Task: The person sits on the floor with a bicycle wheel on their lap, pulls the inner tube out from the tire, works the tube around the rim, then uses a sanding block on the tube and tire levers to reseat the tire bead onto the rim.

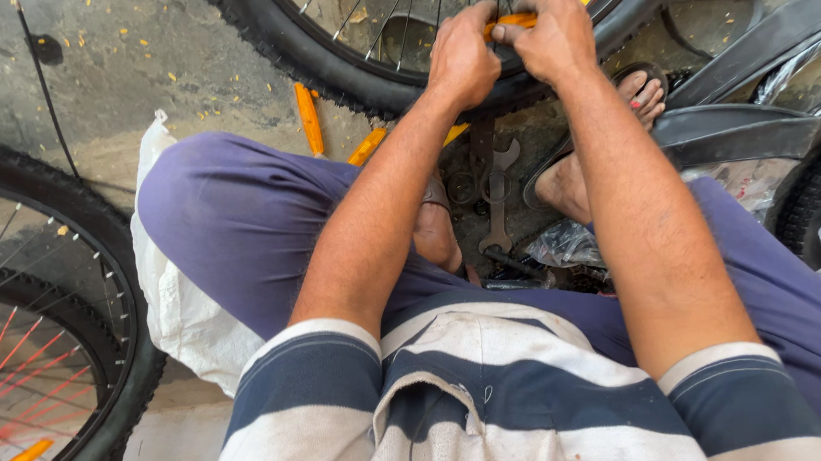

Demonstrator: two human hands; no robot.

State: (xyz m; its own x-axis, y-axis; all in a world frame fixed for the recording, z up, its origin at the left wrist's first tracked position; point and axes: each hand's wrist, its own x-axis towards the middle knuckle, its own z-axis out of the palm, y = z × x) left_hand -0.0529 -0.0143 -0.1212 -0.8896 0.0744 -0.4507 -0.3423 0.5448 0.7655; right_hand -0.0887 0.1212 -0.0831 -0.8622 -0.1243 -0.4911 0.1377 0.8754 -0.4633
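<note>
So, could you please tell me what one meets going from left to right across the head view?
Spoked wheel with red spokes → white sack → orange tyre lever on the ground → left hand → right hand → black mudguard.

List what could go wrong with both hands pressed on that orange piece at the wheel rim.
1. The left hand and right hand both grip an orange piece at the rim among the spokes; a slip could likely jam fingers against them.
2. Wrenches and loose parts lie between the sandalled feet; a shifting wheel might catch bare toes.
</note>
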